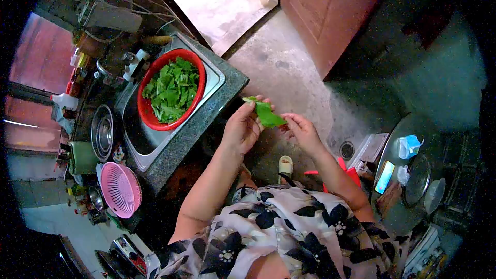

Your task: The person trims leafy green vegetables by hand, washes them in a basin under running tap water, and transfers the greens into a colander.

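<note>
A green leaf [268, 115] is stretched between my two hands, over the floor to the right of the counter. My left hand [245, 126] holds its upper left end between thumb and fingers. The lower right tip is pinched in the fingers of my right hand [301, 131]. To the left, a red basin [203, 85] full of leafy greens [173, 89] rests on the sink [213, 84].
A pink colander [121, 189] and metal bowls [103, 133] stand left of the sink. The stone counter edge [235, 78] lies close to my left hand. At right, a round table [395, 139] holds a lit phone [385, 177]. An open door [325, 16] is ahead.
</note>
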`<state>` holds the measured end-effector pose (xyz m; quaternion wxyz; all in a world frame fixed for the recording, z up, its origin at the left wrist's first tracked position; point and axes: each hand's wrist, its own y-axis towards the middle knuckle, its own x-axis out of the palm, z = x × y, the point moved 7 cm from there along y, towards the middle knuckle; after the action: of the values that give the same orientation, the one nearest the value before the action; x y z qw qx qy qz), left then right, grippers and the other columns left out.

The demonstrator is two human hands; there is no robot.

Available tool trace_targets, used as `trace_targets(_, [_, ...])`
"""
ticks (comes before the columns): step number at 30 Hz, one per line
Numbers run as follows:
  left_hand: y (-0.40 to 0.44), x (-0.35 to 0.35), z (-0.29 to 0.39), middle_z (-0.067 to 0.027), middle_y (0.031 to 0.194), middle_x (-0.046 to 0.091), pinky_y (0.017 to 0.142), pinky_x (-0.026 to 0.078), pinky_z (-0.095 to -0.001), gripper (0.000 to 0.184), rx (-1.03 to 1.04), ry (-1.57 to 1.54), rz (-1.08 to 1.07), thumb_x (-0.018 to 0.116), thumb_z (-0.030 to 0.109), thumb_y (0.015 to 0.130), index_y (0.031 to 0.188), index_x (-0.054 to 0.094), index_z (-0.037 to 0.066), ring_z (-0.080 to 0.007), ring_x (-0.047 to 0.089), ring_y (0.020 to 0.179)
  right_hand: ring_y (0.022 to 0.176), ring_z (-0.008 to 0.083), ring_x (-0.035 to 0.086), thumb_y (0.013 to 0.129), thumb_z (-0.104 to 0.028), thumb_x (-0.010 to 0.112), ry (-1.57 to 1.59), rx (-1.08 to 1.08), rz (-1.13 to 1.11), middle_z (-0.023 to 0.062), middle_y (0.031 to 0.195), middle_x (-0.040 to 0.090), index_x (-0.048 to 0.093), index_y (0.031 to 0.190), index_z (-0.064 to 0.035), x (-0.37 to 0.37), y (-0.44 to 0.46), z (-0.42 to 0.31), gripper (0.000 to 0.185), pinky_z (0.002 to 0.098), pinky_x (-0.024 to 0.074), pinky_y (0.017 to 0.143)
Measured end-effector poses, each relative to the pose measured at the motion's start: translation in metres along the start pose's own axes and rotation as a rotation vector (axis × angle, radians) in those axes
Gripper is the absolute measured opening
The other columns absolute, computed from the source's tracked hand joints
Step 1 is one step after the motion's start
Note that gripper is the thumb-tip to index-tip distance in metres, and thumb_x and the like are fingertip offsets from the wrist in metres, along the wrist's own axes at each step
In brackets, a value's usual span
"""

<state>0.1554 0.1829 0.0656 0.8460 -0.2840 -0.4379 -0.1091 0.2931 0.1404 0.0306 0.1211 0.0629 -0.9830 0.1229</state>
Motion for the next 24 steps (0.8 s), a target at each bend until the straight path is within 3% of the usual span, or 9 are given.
trace_targets(6, [0.001,0.026,-0.028,-0.0174,0.113,0.054,0.093,0.042,-0.0429,0.030,-0.076,-0.005,-0.007,0.045,0.018,0.090,0.114,0.047,0.001,-0.0313,0.054,0.104,0.068,0.0129,0.058,0.093,-0.033,0.044,0.256,-0.031,0.139,0.0038,0.089,0.059,0.055,0.108,-0.0042,-0.023,-0.018,-0.015,0.034,0.0232,0.0469,0.057])
trace_targets(7, [-0.014,0.020,0.016,-0.0175,0.113,0.054,0.093,0.042,-0.0428,0.030,-0.093,-0.021,-0.021,0.045,0.018,0.090,0.114,0.047,0.001,-0.0314,0.053,0.105,0.070,0.0127,0.058,0.093,-0.032,0.045,0.250,-0.024,0.146,0.0043,0.089,0.059,0.054,0.107,-0.0037,0.020,-0.007,-0.032,0.033,0.0236,0.0470,0.058])
trace_targets(15, [-0.014,0.032,0.022,-0.0177,0.114,0.054,0.093,0.042,-0.0430,0.031,-0.098,0.004,-0.080,0.047,0.016,0.089,0.117,0.046,0.001,-0.0319,0.053,0.107,0.068,0.0099,0.056,0.084,-0.008,0.059,0.125,-0.080,0.161,0.0032,0.080,0.056,0.052,0.098,-0.0041,0.029,-0.017,-0.053,0.017,0.0220,0.0473,0.056])
trace_targets(24, [-0.023,0.041,0.035,-0.0141,0.113,0.055,0.091,0.044,-0.0390,0.026,-0.021,0.175,0.014,0.048,0.005,0.087,0.113,0.048,0.002,-0.0270,0.055,0.105,0.067,0.0093,0.056,0.084,-0.008,0.059,0.051,-0.096,0.187,0.0026,0.079,0.056,0.052,0.095,-0.0036,0.034,-0.016,-0.061,0.013,0.0217,0.0472,0.057])
